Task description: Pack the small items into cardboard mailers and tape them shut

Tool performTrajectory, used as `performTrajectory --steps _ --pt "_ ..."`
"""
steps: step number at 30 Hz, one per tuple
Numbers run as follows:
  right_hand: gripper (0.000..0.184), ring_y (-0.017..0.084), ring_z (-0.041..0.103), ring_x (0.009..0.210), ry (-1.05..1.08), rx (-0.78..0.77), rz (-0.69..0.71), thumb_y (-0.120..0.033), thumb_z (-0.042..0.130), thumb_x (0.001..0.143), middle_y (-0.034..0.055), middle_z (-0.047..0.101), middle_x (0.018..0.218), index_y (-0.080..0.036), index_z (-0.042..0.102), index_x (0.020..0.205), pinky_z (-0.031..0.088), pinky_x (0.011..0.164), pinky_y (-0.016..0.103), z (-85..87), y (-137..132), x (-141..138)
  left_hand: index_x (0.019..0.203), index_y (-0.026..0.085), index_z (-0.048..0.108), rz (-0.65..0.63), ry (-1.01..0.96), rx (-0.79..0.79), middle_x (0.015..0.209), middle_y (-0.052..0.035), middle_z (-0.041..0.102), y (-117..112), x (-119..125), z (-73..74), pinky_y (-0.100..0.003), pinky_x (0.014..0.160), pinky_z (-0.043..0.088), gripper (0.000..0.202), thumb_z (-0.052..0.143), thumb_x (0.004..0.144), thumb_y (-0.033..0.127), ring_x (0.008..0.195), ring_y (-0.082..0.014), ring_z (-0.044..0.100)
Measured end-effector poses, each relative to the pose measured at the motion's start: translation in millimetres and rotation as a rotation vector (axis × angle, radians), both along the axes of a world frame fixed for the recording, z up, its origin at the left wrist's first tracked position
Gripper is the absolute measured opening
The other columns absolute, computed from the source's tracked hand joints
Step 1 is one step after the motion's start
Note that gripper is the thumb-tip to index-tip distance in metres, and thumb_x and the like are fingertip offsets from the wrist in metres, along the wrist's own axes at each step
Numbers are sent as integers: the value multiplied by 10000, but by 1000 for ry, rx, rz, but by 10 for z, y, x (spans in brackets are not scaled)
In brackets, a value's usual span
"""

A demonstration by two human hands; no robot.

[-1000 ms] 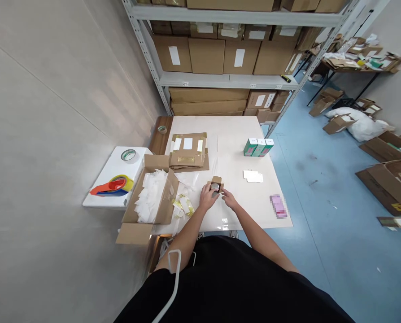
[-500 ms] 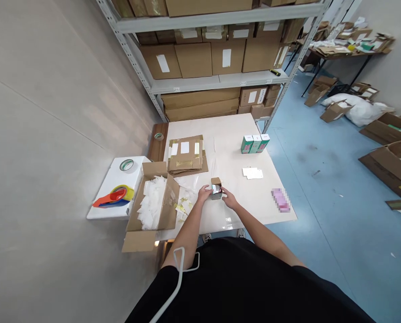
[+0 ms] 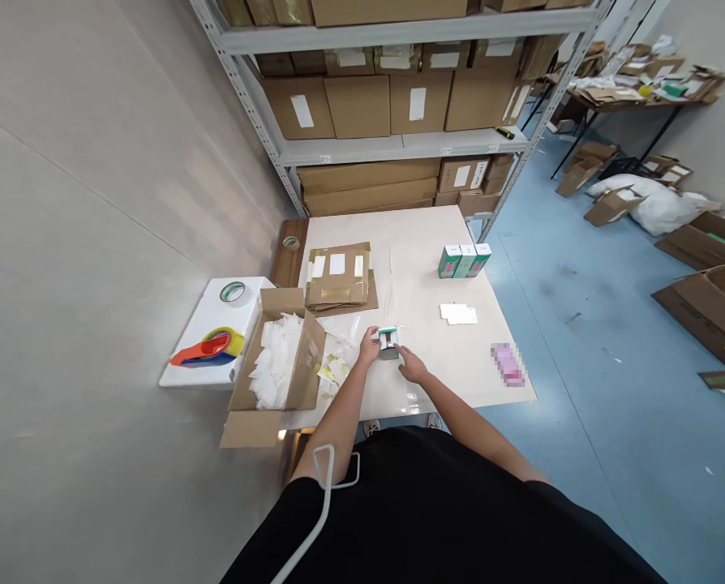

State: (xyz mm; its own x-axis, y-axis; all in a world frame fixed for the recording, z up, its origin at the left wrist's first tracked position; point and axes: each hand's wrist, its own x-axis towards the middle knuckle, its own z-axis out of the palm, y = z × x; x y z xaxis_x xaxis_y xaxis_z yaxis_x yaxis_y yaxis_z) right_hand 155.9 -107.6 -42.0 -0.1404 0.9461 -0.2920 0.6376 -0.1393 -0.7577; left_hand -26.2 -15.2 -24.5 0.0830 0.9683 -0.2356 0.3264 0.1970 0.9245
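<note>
On the pale table (image 3: 423, 243), close to its near edge, I have a small box (image 3: 388, 354) between the two hands. It is little and squarish, its top open toward my camera. I make out a green edge along the far side of the opening, white inner faces, and a narrow brown patch in the middle; what that patch is, I cannot tell at this size. The side nearest me looks grey.

The left hand (image 3: 368, 347) is partly curled, with its fingers and thumb on the box's left side, steadying it. The right hand (image 3: 412, 366) is half closed, its fingertips reaching the box's right edge; I cannot tell whether it grips there or only touches.

To the right, farther back on the table, I see three green and white boxes (image 3: 463, 261) side by side, with white cards (image 3: 458, 314) lying nearer.
</note>
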Motion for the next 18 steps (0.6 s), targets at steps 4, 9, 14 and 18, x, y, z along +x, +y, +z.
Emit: performTrajectory --steps 4,9,14,18 --pt "753 262 646 1225 113 57 -152 -113 570 809 113 542 1529 -267 471 1539 550 1044 456 21 41 18 1029 208 667 -112 33 126 1318 -82 621 -85 -29 72 -385 1053 523 390 608 683 37 1220 -220 623" --pt "663 241 668 1109 192 106 -289 -193 565 843 110 595 1447 -258 478 1497 586 959 451 71 37 27 1057 200 688 -207 60 91 1463 -118 540 -188 -109 137 -390 1021 539 395 670 687 65 1311 -277 578" --pt "673 238 633 1174 213 131 -206 -177 545 831 97 541 1513 -275 499 1495 563 1001 441 117 27 -29 1061 210 699 -202 59 106 1421 -108 579 -217 -97 192 -404 1097 497 351 685 732 85 1291 -261 597" --pt "676 232 612 1206 216 137 -177 -149 527 824 92 544 1502 -273 517 1488 540 1044 442 129 13 -49 1033 208 710 -184 56 115 1380 -105 606 -223 -57 205 -424 1121 491 350 662 724 51 1261 -258 621"
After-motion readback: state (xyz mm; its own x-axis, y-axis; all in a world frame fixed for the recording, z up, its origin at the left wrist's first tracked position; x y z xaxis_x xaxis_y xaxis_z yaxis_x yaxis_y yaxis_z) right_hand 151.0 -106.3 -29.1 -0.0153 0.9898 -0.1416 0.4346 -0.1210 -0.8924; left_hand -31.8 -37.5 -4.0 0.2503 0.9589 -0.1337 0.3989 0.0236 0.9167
